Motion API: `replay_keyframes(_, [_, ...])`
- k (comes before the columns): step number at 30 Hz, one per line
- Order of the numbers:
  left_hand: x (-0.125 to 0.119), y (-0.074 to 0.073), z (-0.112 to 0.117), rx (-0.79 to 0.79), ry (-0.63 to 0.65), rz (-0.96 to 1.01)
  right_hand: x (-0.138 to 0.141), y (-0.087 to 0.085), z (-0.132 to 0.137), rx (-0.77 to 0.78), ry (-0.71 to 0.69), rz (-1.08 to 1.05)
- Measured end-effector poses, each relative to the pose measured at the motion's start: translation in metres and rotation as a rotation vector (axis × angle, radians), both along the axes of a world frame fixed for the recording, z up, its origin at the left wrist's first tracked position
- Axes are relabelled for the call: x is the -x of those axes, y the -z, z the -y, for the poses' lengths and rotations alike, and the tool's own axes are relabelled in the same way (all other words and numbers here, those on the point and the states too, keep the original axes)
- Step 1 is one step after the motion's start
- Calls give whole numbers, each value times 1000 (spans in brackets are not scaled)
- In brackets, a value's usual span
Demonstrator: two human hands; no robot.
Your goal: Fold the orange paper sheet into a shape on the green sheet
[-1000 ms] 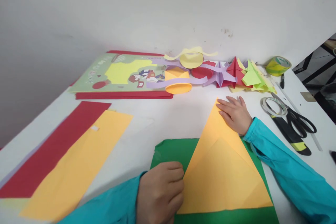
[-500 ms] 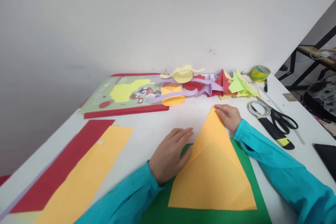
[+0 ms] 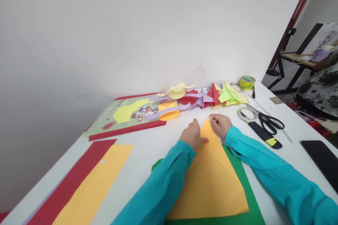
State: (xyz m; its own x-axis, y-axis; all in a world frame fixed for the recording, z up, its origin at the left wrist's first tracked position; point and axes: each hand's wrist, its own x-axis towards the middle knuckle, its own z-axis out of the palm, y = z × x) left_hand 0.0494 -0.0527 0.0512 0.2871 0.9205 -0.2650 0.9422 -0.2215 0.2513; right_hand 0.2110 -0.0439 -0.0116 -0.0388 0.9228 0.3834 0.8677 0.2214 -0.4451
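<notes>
An orange paper [image 3: 211, 179] folded into a triangle lies on a green sheet [image 3: 250, 204] on the white table [image 3: 148, 147]. My left hand [image 3: 192, 135] rests on the left side of the triangle's top point, fingers pressed down on the paper. My right hand [image 3: 221, 124] presses the same tip from the right, fingers curled on it. Both arms wear teal sleeves.
Red and orange paper strips [image 3: 79, 186] lie at the left. A green booklet [image 3: 126, 114] on red sheets sits at the back, beside several folded paper crafts [image 3: 206, 96]. Scissors [image 3: 266, 121], a tape ring [image 3: 247, 114], a green tape roll [image 3: 247, 82] and a black phone [image 3: 320, 158] lie at right.
My left hand slid up along the triangle's left edge from its lower corner to the top point, beside my right hand. The view tilted up and away.
</notes>
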Motion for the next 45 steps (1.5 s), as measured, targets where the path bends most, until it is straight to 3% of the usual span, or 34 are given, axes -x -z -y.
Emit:
replay_keyframes(10, [9,9,-7,29,50,-57,6,-17,9,210,70,68])
replay_keyframes(18, [14,21,-16,62,7,55,15,-26,16,379,72,8])
replay_keyframes(26, [22,15,-19,145,-109,385,12,-60,18,603,112,-401])
replay_keyframes(31, [23,14,-18,296,-182,640,12,-67,17,768,153,-724])
replay_keyframes(39, [27,18,-26,380,-263,866,8,-72,19,791,120,-942])
replay_keyframes(45, [28,5,-23,523,-178,1001,11,-79,26,784,24,-1015])
